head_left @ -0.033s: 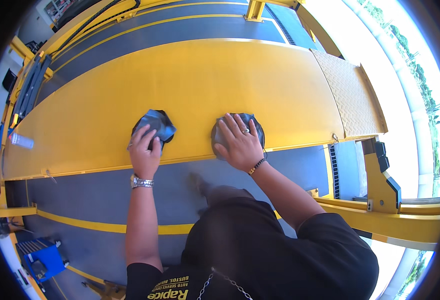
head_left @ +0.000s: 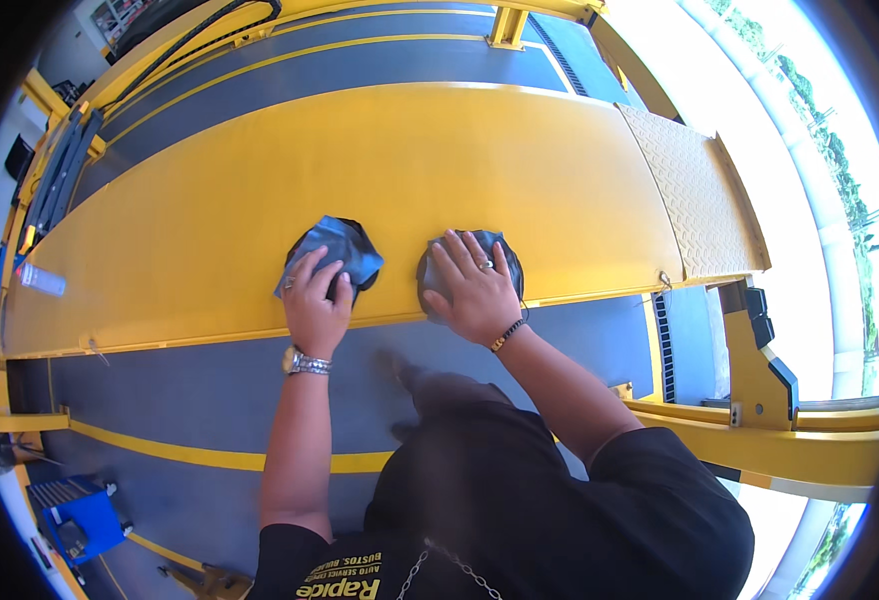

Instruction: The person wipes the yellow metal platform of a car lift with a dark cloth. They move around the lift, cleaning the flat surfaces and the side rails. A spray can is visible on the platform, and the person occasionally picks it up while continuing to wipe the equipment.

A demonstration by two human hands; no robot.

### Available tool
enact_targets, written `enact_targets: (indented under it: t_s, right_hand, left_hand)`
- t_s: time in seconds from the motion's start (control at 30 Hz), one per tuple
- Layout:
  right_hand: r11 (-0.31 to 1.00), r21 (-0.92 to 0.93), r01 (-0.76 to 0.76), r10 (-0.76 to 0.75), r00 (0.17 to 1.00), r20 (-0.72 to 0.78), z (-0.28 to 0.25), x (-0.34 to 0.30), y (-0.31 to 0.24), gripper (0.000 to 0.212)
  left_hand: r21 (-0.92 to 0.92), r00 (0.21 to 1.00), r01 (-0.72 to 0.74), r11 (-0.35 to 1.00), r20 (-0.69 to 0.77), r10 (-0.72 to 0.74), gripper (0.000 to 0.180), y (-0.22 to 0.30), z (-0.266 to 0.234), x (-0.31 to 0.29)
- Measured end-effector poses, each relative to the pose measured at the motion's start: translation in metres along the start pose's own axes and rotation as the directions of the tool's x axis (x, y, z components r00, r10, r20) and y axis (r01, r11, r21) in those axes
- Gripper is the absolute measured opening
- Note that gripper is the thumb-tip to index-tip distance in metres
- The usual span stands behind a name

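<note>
On the yellow lift platform (head_left: 210,180), two dark cloths lie close to the near edge. My left hand (head_left: 316,298) is on a crumpled, slightly shiny grey-blue cloth (head_left: 345,240), its fingers curved over the near part and a wristwatch on its wrist. To the right, my right hand (head_left: 476,288) lies flat with spread fingers on a rounded dark grey cloth (head_left: 428,275), covering most of it. This hand wears a ring and a beaded bracelet. Both palms face down, and the two cloths are apart.
A spray can (head_left: 42,280) lies at the platform's left end. At the right end is a textured ramp plate (head_left: 700,200). Below stands a blue tool cart (head_left: 85,520) at lower left. Yellow lift beams (head_left: 810,455) run at lower right, above a grey floor with yellow lines.
My left hand has slid to the right with its cloth, closer to the right hand. My right hand and the cloth under it have shifted only slightly left.
</note>
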State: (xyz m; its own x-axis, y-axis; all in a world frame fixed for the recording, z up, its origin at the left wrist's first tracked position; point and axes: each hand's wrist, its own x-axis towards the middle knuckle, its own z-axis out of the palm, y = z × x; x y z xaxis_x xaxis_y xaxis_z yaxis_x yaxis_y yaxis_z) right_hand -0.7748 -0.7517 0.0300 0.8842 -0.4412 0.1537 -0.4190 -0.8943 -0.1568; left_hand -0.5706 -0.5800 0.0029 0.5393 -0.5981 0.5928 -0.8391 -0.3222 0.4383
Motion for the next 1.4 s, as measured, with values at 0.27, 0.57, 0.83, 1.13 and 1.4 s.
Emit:
enact_targets:
  t_s: [0.27,0.57,0.83,1.13,1.4]
  right_hand:
    - [0.993,0.02,0.114,-0.115,0.993,0.018,-0.002,0.045,0.045,0.072]
    - [0.997,-0.062,-0.053,0.057,0.996,0.063,0.015,0.235,0.178,0.075]
    - [0.998,-0.041,-0.042,0.049,0.98,0.195,0.019,0.34,0.224,0.076]
    - [0.888,0.058,0.457,-0.46,0.873,0.159,-0.025,0.103,0.173,0.08]
    - [0.862,0.187,0.471,-0.506,0.788,0.35,-0.063,0.021,0.215,0.079]
  left_hand:
    - [0.313,0.988,0.089,0.946,0.09,-0.123,0.039,0.078,0.05,0.005]
    - [0.34,0.982,0.113,0.934,0.106,-0.158,0.039,0.089,0.048,0.01]
    - [0.337,0.985,0.117,0.934,0.082,-0.153,0.037,0.091,0.045,0.016]
    - [0.389,0.979,0.123,0.913,0.103,-0.176,0.041,0.092,0.051,0.012]
    - [0.388,0.975,0.108,0.916,0.138,-0.173,0.039,0.094,0.047,0.01]
